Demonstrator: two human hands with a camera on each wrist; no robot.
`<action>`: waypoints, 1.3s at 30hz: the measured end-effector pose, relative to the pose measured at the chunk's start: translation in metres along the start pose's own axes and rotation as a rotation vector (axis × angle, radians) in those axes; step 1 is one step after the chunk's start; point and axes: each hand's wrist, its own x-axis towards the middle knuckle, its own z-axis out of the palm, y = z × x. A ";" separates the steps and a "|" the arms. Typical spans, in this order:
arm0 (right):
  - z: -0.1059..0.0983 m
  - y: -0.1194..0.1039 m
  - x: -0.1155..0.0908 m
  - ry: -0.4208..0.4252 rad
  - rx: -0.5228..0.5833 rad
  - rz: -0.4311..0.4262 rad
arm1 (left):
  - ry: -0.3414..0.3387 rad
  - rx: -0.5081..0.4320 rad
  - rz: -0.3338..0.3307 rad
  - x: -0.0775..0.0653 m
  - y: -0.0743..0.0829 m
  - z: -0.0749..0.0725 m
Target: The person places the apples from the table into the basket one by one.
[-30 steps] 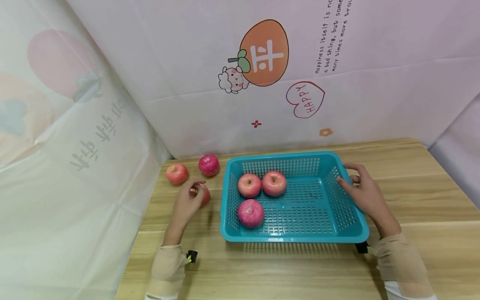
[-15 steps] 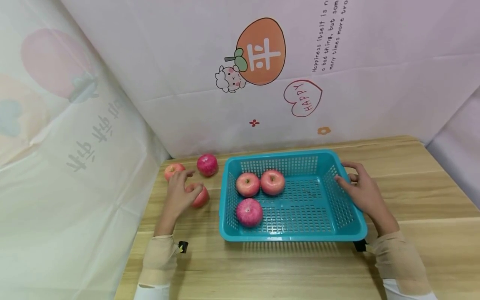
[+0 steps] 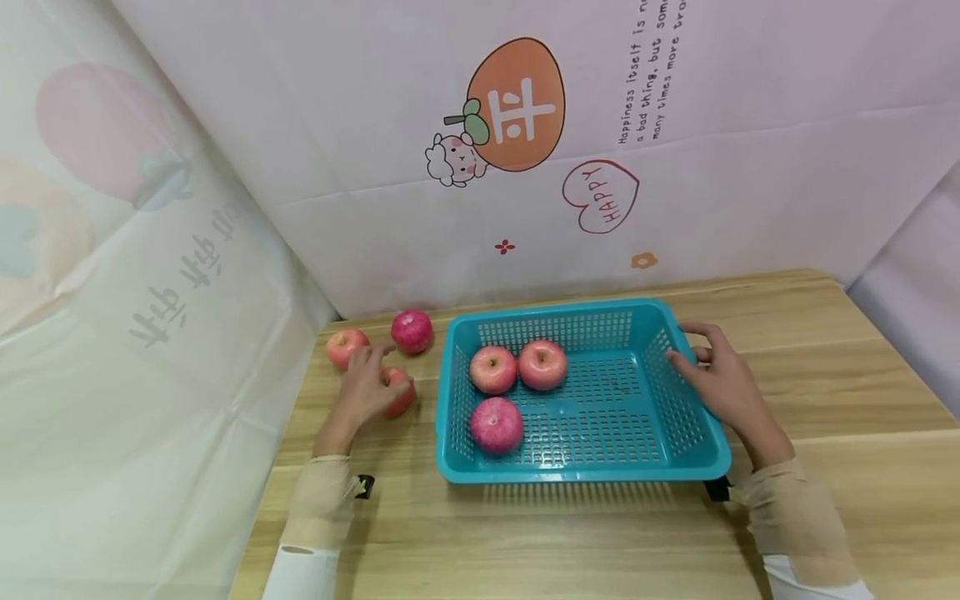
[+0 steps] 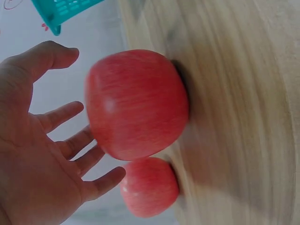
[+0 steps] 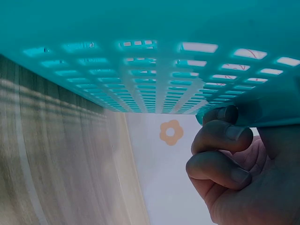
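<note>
My left hand (image 3: 363,385) reaches over a red apple (image 3: 399,398) on the table, left of the basket. In the left wrist view the fingers (image 4: 65,115) are spread and relaxed beside that apple (image 4: 138,105), with the thumb apart from it. Another red apple (image 3: 343,344) lies just beyond the knuckles, and a deep pink apple (image 3: 412,332) sits further back. My right hand (image 3: 725,382) grips the right rim of a turquoise plastic basket (image 3: 585,477), thumb inside and curled fingers outside. Three apples, one a deeper pink (image 3: 497,426), lie in the basket's left part.
The basket stands on a wood-grain table (image 3: 600,550). A printed white cloth (image 3: 360,233) hangs behind the table, and another cloth (image 3: 187,400) covers the left side. Straps with small black devices are on both wrists.
My left hand has shifted left, back from the nearest apple, then settled lower and slightly right around it. My right hand keeps its hold on the basket rim.
</note>
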 end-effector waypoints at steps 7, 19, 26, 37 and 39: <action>0.000 0.000 -0.001 -0.004 0.014 0.005 | -0.053 -0.012 -0.047 0.004 -0.007 0.008; 0.000 -0.001 0.000 -0.007 0.023 0.006 | -0.128 0.043 -0.079 0.003 -0.006 0.019; 0.000 -0.001 0.000 -0.008 0.025 0.008 | -0.117 0.122 -0.077 0.003 -0.006 0.024; 0.001 0.002 0.002 -0.005 0.031 0.008 | -0.084 0.161 -0.061 0.004 -0.007 0.028; 0.001 0.003 0.002 -0.005 0.034 0.009 | -0.076 0.166 -0.061 0.004 -0.007 0.029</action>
